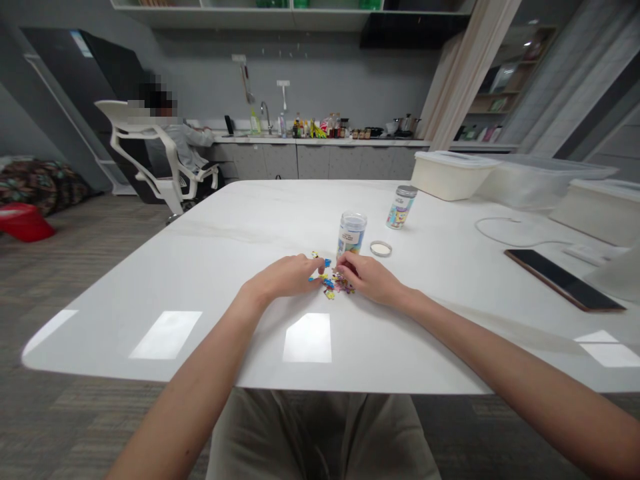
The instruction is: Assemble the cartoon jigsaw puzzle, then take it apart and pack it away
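Note:
Small colourful jigsaw puzzle pieces (343, 285) lie in a loose pile on the white table (200, 267). My left hand (293, 277) rests at the pile's left side, thumb and forefinger apart beside blue and yellow pieces. From the right, my right hand (369, 275) reaches over the pile with its fingertips pinched together; whatever is between them is too small to make out. Just behind this hand a clear open jar (352, 233) with a printed label stands upright, its lower part partly hidden by the fingers. Its round lid (381, 249) lies to the right.
A second, lidded printed jar (401, 208) stands farther back. White storage boxes (453, 175), a cable (493, 233) and a dark phone (563, 279) are on the right. Beyond the table, a person sits in a white chair (173, 160) by the kitchen counter (325, 160).

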A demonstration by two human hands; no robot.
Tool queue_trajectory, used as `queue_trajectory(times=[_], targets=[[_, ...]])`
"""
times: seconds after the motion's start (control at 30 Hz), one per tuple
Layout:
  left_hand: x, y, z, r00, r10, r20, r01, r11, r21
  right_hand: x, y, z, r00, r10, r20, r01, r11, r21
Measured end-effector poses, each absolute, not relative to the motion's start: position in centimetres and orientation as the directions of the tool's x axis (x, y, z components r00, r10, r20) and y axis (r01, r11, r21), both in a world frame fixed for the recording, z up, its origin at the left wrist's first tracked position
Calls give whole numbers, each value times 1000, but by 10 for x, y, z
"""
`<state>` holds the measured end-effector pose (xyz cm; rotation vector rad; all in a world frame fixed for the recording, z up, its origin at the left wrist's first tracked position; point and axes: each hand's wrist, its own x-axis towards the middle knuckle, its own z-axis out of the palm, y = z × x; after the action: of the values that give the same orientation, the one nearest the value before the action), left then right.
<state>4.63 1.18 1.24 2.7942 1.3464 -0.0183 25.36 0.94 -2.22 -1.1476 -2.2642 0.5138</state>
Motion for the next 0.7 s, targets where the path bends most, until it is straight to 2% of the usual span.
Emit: queue_trajectory(times=[0.23, 0.7], targets=[[49, 10, 11, 695, 718, -32, 718, -692, 77, 254, 12, -26, -454, 823, 340, 633, 567, -527], [48, 10, 11, 688, 725, -20, 723, -682, 111, 256, 13, -27, -480, 791, 379, 593, 611, -525]])
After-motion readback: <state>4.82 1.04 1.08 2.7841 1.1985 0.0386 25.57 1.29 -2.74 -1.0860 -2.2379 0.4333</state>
